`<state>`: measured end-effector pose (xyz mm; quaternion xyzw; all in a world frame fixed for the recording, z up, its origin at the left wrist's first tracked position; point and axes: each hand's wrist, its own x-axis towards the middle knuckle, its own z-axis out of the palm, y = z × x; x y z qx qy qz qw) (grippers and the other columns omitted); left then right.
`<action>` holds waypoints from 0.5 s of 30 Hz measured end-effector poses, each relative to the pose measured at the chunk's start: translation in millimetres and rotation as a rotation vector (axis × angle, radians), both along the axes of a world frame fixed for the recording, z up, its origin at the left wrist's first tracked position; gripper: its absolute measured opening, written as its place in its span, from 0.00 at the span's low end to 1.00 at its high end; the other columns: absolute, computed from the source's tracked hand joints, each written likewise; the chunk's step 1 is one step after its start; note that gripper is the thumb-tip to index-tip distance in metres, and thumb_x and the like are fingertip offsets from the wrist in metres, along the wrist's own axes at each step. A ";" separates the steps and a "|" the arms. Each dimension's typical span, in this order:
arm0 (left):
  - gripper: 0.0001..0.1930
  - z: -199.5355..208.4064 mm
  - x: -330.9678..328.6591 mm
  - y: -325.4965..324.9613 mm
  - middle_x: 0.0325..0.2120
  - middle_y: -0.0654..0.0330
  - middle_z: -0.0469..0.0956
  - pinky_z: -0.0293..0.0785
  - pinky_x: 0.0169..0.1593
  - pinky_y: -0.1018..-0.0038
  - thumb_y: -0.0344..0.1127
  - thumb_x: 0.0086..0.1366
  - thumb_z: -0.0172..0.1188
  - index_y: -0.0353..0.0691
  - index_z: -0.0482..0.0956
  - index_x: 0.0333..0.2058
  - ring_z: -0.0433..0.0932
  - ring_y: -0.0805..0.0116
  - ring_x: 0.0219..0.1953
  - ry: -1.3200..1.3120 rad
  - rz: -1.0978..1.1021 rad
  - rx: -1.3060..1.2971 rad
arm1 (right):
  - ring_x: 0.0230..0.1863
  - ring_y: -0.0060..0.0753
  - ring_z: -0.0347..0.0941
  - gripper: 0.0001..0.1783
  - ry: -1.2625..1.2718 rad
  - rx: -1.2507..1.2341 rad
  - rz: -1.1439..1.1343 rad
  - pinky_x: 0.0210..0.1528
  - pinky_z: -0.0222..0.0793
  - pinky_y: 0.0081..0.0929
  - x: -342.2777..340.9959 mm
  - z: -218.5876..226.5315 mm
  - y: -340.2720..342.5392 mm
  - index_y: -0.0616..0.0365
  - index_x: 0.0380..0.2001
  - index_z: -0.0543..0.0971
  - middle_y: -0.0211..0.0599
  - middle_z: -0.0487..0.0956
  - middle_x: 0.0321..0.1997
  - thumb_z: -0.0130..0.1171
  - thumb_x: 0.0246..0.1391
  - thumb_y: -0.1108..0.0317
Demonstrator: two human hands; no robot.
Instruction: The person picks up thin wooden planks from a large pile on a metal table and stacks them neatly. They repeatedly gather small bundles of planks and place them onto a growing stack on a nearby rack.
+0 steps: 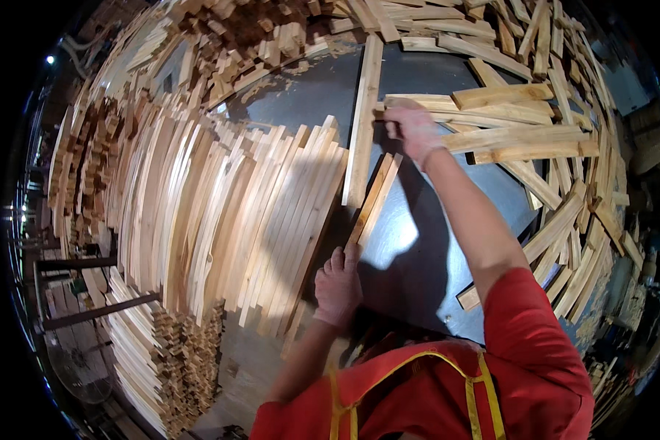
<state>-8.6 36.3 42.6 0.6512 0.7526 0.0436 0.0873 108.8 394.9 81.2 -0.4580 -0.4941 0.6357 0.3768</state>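
My left hand (338, 287), in what looks like a thin pale glove, is closed on the near end of a short pair of wooden strips (374, 202) lying side by side on the dark metal table. My right hand (412, 130) reaches far forward. Its fingers curl over the left end of a wooden strip (462, 111) at the edge of a loose pile; the palm hides part of the grip. Between my hands and the stacked strips, a longer board (363, 121) lies lengthwise on the table.
Neatly lined-up strips (271, 220) fill the left side. Jumbled strips (542, 147) cover the right side, with more heaped at the back (271, 37). A dark metal bracket (99, 312) juts out at the left above a fan (80, 367). The dark metal tabletop (418, 242) shows in the middle.
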 end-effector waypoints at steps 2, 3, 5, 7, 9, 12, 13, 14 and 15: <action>0.38 -1.0 -2.8 3.1 0.63 0.47 0.74 0.77 0.51 0.51 0.35 0.63 0.62 0.45 0.63 0.72 0.81 0.45 0.51 -0.040 0.007 0.034 | 0.21 0.25 0.69 0.08 0.002 0.008 -0.051 0.24 0.63 0.27 28.7 32.3 -25.0 0.57 0.27 0.78 0.30 0.74 0.21 0.63 0.58 0.66; 0.38 -0.2 -3.9 0.8 0.63 0.47 0.74 0.77 0.51 0.51 0.36 0.63 0.63 0.44 0.62 0.72 0.81 0.45 0.51 -0.061 0.003 0.045 | 0.21 0.24 0.69 0.09 -0.150 0.032 -0.032 0.25 0.64 0.26 45.8 28.3 -37.2 0.57 0.31 0.79 0.29 0.74 0.22 0.63 0.60 0.63; 0.39 5.4 -3.9 2.2 0.62 0.47 0.74 0.76 0.54 0.51 0.38 0.63 0.64 0.41 0.62 0.72 0.81 0.44 0.52 -0.117 0.008 -0.008 | 0.23 0.23 0.70 0.15 -0.153 0.018 0.087 0.25 0.65 0.24 68.0 -1.5 -89.1 0.56 0.34 0.78 0.29 0.75 0.24 0.64 0.65 0.55; 0.40 9.7 -0.7 -2.0 0.61 0.45 0.75 0.77 0.54 0.51 0.41 0.62 0.66 0.39 0.62 0.71 0.81 0.44 0.52 -0.245 -0.005 -0.010 | 0.25 0.22 0.70 0.36 -0.246 -0.220 0.198 0.26 0.67 0.23 65.9 1.9 -165.7 0.62 0.65 0.72 0.30 0.78 0.32 0.67 0.64 0.49; 0.41 16.0 2.9 -18.9 0.57 0.43 0.75 0.78 0.52 0.51 0.43 0.61 0.69 0.37 0.64 0.69 0.81 0.45 0.51 -0.433 -0.045 0.034 | 0.32 0.26 0.76 0.45 -0.248 -0.461 0.325 0.32 0.75 0.26 58.9 -17.0 -221.8 0.58 0.77 0.61 0.34 0.81 0.42 0.66 0.65 0.51; 0.42 42.0 8.2 -67.9 0.58 0.44 0.75 0.77 0.54 0.50 0.47 0.60 0.73 0.40 0.65 0.68 0.80 0.43 0.54 -0.477 0.017 -0.065 | 0.49 0.29 0.81 0.34 -0.189 -0.444 0.176 0.44 0.82 0.33 43.9 -40.2 -265.4 0.59 0.73 0.66 0.39 0.82 0.55 0.60 0.69 0.61; 0.42 54.7 8.1 -81.7 0.58 0.44 0.75 0.77 0.55 0.49 0.48 0.60 0.74 0.40 0.65 0.68 0.79 0.42 0.55 -0.512 0.056 -0.121 | 0.46 0.29 0.80 0.31 -0.120 -0.454 0.146 0.43 0.82 0.33 44.4 -44.0 -266.9 0.60 0.71 0.68 0.37 0.82 0.53 0.59 0.70 0.62; 0.42 49.4 7.8 -96.1 0.59 0.45 0.75 0.76 0.58 0.50 0.52 0.61 0.74 0.41 0.66 0.68 0.78 0.39 0.57 -0.626 0.144 -0.146 | 0.44 0.29 0.80 0.28 -0.050 -0.468 0.123 0.42 0.82 0.32 44.8 -48.0 -270.1 0.61 0.69 0.70 0.36 0.82 0.51 0.59 0.70 0.64; 0.41 41.0 4.3 -104.2 0.58 0.44 0.75 0.76 0.58 0.51 0.52 0.62 0.73 0.40 0.66 0.67 0.78 0.39 0.58 -0.682 0.177 -0.230 | 0.42 0.29 0.80 0.25 0.020 -0.477 0.105 0.40 0.82 0.32 45.1 -54.9 -271.9 0.62 0.67 0.71 0.34 0.82 0.48 0.58 0.71 0.65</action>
